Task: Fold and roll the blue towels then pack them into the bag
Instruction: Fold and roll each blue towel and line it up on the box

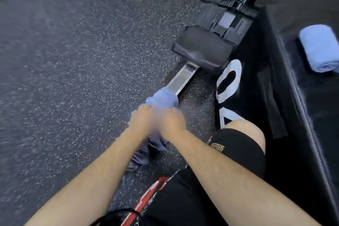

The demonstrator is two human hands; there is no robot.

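Observation:
Both my hands are close together in front of me, gripping a loose blue towel (163, 98). My left hand (141, 119) and my right hand (171, 121) are blurred by motion, and part of the towel bunches above my fingers while the rest hangs below my wrists toward the floor. A second blue towel (320, 48), rolled up, lies on the black padded box (293, 14) at the right. No bag is plainly visible.
A rowing machine with its black seat (201, 49) and metal rail (183, 77) runs diagonally across the speckled rubber floor (82, 69). My knee in black shorts (240, 145) is beside the black box. A red and black item (152, 189) lies near my legs.

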